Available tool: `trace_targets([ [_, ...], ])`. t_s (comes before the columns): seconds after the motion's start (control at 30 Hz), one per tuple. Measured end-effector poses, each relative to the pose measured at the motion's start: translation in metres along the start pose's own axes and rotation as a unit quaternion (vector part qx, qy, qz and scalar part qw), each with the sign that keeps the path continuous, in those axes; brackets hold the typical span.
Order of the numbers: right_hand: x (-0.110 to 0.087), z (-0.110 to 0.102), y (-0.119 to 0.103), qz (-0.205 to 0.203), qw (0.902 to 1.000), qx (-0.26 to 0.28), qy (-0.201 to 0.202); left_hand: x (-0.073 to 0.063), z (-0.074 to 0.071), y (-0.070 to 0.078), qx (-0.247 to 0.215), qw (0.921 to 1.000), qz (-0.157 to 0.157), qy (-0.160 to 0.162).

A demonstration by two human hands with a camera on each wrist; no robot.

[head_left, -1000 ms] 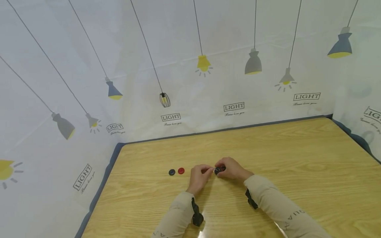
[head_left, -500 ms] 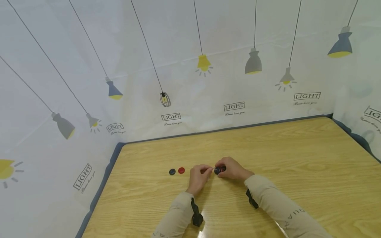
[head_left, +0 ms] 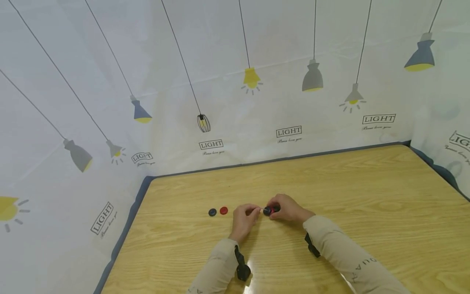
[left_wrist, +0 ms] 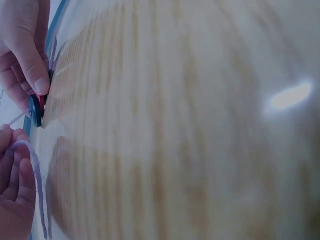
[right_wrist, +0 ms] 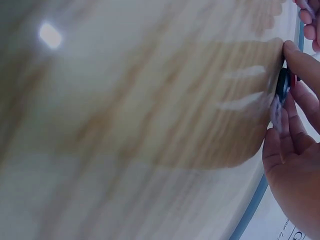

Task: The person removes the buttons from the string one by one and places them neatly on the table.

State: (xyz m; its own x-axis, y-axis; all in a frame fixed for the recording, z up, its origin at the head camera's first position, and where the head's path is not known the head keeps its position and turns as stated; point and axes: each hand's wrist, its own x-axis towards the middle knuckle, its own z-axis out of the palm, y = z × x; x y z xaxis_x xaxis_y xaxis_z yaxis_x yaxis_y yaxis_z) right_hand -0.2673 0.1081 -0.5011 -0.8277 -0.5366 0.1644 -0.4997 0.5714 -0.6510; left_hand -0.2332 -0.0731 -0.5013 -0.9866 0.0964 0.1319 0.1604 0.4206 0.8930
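In the head view my left hand [head_left: 243,222] pinches a pale lilac string between thumb and fingers. The left wrist view shows that string [left_wrist: 36,172] hanging down in a loose tail. Just to its right, my right hand [head_left: 289,208] holds a dark blue button [head_left: 267,211] and a red button [head_left: 272,210], standing on edge face to face. A thin stretch of string runs from the left fingertips to the dark button's face. On the other side, more string [right_wrist: 276,114] hangs beside the right fingers in the right wrist view. Another dark piece [head_left: 277,208] shows behind the red button.
Left of the hands, a dark blue button [head_left: 212,212] and a red button [head_left: 223,210] lie flat on the wooden table [head_left: 176,245]. A pale curtain [head_left: 238,122] printed with lamps stands round the table's back and sides.
The right hand has shifted slightly right and the left slightly left. More of the red button now shows between the right fingers. The two buttons on the table have stayed put.
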Motion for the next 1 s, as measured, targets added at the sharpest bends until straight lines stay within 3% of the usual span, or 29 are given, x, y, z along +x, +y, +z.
trace_targets([
  [0.23,0.002,0.002,0.000,0.004,0.9998,0.018,-0.005,-0.003,0.000,-0.005,-0.038,0.9989,-0.025,0.006],
  [0.47,0.003,0.001,-0.004,0.020,0.9993,0.024,-0.018,-0.003,0.002,-0.008,-0.065,0.9973,-0.031,0.016],
  [0.57,0.003,0.002,-0.006,0.020,0.9993,0.023,-0.022,-0.005,0.001,-0.002,-0.080,0.9959,-0.039,0.016],
  [0.8,0.006,0.004,-0.010,0.029,0.9990,0.024,-0.024,-0.018,-0.006,0.027,-0.083,0.9956,-0.044,0.009],
  [1.0,0.007,0.004,-0.011,0.021,0.9992,0.027,-0.022,-0.018,-0.007,0.025,-0.094,0.9948,-0.038,0.011],
])
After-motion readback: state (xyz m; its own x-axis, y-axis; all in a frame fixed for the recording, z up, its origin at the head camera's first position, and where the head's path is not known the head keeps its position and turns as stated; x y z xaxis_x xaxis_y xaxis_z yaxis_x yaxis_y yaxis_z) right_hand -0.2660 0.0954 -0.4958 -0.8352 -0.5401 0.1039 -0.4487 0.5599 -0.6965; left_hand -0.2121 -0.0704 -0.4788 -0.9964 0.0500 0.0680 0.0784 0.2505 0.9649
